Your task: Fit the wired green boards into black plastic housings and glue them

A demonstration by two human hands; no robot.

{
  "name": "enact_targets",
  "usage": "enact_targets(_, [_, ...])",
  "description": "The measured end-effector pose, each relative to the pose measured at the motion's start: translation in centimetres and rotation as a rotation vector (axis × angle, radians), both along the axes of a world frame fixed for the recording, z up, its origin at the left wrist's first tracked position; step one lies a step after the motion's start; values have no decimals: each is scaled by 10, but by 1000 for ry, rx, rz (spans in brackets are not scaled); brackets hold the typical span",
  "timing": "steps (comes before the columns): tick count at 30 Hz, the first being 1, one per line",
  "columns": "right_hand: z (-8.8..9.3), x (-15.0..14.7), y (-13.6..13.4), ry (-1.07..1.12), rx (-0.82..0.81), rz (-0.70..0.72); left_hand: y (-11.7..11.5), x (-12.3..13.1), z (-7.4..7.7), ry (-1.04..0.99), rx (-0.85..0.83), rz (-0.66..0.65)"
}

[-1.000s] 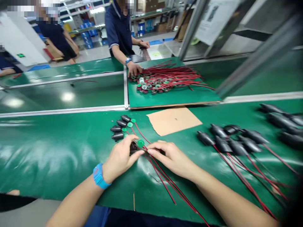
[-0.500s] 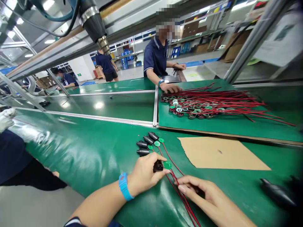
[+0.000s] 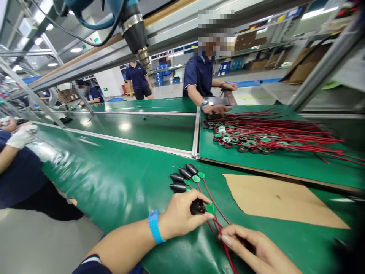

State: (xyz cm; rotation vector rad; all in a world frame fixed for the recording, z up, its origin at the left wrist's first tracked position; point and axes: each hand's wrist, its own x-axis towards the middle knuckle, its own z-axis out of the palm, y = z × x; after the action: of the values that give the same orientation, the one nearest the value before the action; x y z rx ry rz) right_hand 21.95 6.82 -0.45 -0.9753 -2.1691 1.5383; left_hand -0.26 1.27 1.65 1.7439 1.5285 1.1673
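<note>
Two bare hands at a green work surface (image 3: 114,167), with the cardboard sheet (image 3: 279,201) as reference. Left of the sheet and nearer the viewer, the left hand (image 3: 182,215), with a blue wristband (image 3: 155,227) at its wrist, is clamped on a black housing (image 3: 197,206): the part sits in the curl between thumb and forefinger, partly covered by them, its visible end turned toward the sheet. A green disc (image 3: 211,208) lies just at that end, by the fingertips, on the sheet's side of the grip; whether disc and housing touch cannot be told. On the sheet's near side, the right hand (image 3: 253,245) pinches red wires (image 3: 228,255) between thumb and forefinger; the hollow of this hand is too dark to read. Left of the sheet, beyond the left hand, four other housings (image 3: 178,188) lie in a staggered row beside small discs (image 3: 195,178). Beyond the sheet, on a green board (image 3: 285,164), a co-worker's hand (image 3: 215,109) is at the left end of a heap of wired discs (image 3: 256,140).
</note>
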Motion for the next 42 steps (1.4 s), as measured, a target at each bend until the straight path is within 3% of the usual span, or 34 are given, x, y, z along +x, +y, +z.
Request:
enact_targets(8, [20,-5,-18,12,89,-124,-6,-4,3,87,-18,32])
enact_targets(12, [33,8,-12,-196,553,-177,-5,-10,-4,139,31,31])
enact_targets(15, [52,48,12,-394,770,-413,-6,-12,-6,168,61,34])
enact_targets(19, [64,127,63,-625,762,-687,-8,-11,-3,176,77,13])
enact_targets(21, [57,156,88,-718,676,-722,-9,-9,-1,175,79,6])
enact_targets(24, [41,173,115,-807,533,-701,-10,-7,0,176,86,11])
enact_targets(27, [30,171,129,-852,447,-701,-9,-6,2,173,101,21])
enact_targets(30, [32,165,125,-850,464,-756,-9,-7,4,173,101,22])
enact_targets(35, [51,142,83,-725,618,-818,-11,-6,4,169,73,2])
enact_targets(42, [71,70,16,-353,956,-712,-15,1,10,134,18,-14])
